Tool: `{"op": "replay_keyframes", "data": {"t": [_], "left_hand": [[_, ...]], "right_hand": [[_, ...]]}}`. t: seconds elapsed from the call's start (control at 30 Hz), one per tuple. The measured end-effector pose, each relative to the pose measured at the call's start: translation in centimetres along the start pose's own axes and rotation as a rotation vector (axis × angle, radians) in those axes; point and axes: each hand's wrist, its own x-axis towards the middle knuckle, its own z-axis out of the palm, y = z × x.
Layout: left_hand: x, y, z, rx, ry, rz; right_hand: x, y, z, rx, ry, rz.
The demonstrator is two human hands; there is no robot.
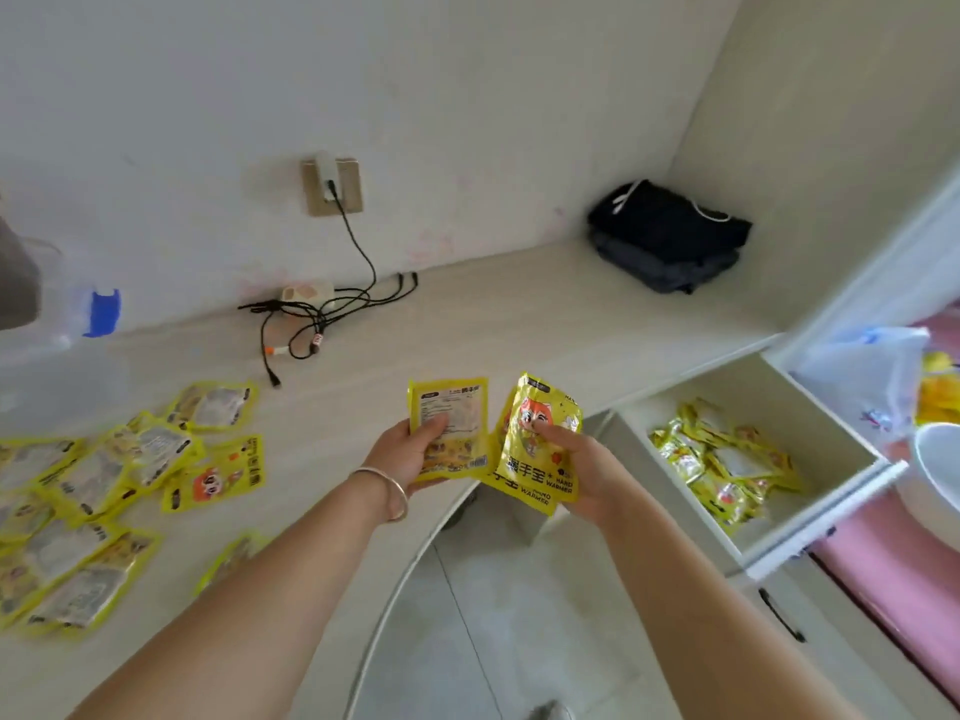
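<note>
Left hand [402,454], right hand [584,467]: packets [535,472]; drawer [737,394] beside.

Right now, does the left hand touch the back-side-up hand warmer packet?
Touching. Head view shows the left hand gripping the hand warmer packet, thumb across it.

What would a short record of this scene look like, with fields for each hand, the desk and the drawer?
left hand: holds one flat yellow plastic hand-warmer packet, back side showing
right hand: holds overlapping yellow packets, cartoon fronts showing
desk: pale wooden desk, many loose packets spread at left
drawer: white drawer, open, heaped packets inside
corner: folded black clothing
</note>
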Motion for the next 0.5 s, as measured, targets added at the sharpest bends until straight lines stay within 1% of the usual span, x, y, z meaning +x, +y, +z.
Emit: {"op": "replay_keyframes", "data": {"t": [0.1,0.2,0.27,0.37,0.5], "left_hand": [[1.1,-0.2,5.5,0.126,-0.091,0.014],[2.5,-0.9,11.1,0.209,-0.134,0.052],[3.5,-1.6,15.2,0.223,-0.135,0.053],[4.9,-2.6,20.5,0.22,-0.094,0.031],[6.8,-4.0,27.4,0.3,-0.127,0.005]], "right_hand": [[-1.6,-0.9,-4.6,0.062,0.094,-0.041],[-2.8,-1.8,-9.6,0.121,0.165,-0.055],[-3.4,-2.3,-13.1,0.156,0.231,-0.047],[-3.6,-2.6,-17.5,0.214,0.302,-0.012],[-2.5,-3.5,-23.7,0.297,0.329,0.016]]}}
